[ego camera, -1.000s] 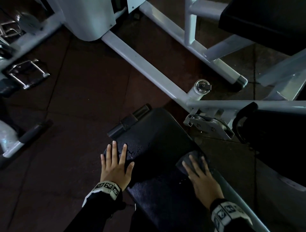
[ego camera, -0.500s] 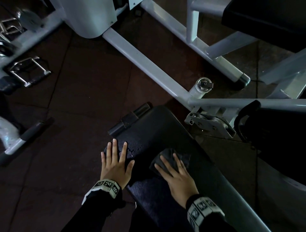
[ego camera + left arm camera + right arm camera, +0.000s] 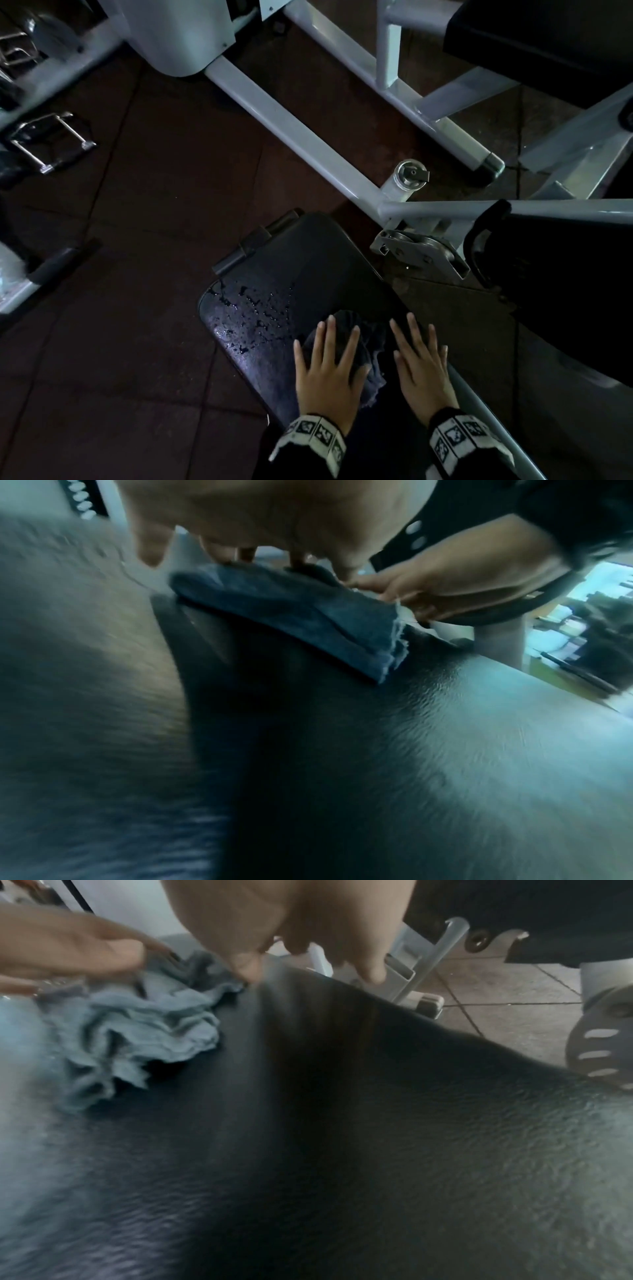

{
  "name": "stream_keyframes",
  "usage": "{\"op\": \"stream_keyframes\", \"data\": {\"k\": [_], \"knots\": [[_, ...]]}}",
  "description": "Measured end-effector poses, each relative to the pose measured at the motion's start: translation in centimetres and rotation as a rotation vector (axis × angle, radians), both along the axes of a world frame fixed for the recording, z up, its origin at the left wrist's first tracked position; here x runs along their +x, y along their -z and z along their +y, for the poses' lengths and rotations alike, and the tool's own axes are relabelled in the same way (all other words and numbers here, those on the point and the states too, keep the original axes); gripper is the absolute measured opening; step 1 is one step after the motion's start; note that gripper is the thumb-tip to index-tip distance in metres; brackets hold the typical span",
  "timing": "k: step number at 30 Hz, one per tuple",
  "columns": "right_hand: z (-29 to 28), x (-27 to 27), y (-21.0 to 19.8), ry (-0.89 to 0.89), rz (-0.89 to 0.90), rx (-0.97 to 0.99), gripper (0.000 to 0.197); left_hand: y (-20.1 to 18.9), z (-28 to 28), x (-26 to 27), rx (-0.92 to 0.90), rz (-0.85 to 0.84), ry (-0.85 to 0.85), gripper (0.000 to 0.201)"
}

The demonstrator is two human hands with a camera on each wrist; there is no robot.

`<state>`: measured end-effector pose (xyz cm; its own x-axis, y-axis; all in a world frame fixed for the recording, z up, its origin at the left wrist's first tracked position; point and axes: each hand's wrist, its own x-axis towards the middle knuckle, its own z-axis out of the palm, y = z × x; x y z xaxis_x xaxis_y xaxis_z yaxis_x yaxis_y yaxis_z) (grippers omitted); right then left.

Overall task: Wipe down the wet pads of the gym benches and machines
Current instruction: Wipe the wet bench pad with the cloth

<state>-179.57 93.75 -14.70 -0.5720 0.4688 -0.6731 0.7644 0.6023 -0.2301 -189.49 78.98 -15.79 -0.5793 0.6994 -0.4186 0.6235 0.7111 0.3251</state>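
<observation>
Black textured vinyl bench pad (image 3: 308,274) is mid-wipe: the left hand (image 3: 329,373) presses a crumpled blue-grey cloth (image 3: 371,349) flat-fingered, the right hand (image 3: 423,370) rests beside it, empty and flat, and water droplets (image 3: 253,308) beyond the left fingertips likely need the next stroke.

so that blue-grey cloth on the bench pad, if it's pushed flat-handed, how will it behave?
Probably floppy: the cloth lies bunched in soft folds with a frayed edge, so it will likely crumple rather than slide as a sheet. The left hand presses it flat-fingered, which should drag it along. It will likely soak up the droplets on the pad and get heavier.
</observation>
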Motion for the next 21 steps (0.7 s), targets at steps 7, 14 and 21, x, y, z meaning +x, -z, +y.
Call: {"op": "stream_keyframes", "data": {"k": [7, 14, 21], "knots": [[0.3, 0.5, 0.6, 0.027, 0.026, -0.108, 0.05, 0.5, -1.5, 0.8, -0.049, -0.058, -0.055, 0.062], [0.3, 0.5, 0.8, 0.033, 0.023, -0.129, 0.05, 1.4, -6.2, 3.5, 0.007, -0.093, -0.099, 0.059], [0.2, 0.4, 0.9, 0.04, 0.007, -0.127, 0.05, 2.5, -4.9, -1.4, 0.11, 0.029, -0.074, 0.06]]}}
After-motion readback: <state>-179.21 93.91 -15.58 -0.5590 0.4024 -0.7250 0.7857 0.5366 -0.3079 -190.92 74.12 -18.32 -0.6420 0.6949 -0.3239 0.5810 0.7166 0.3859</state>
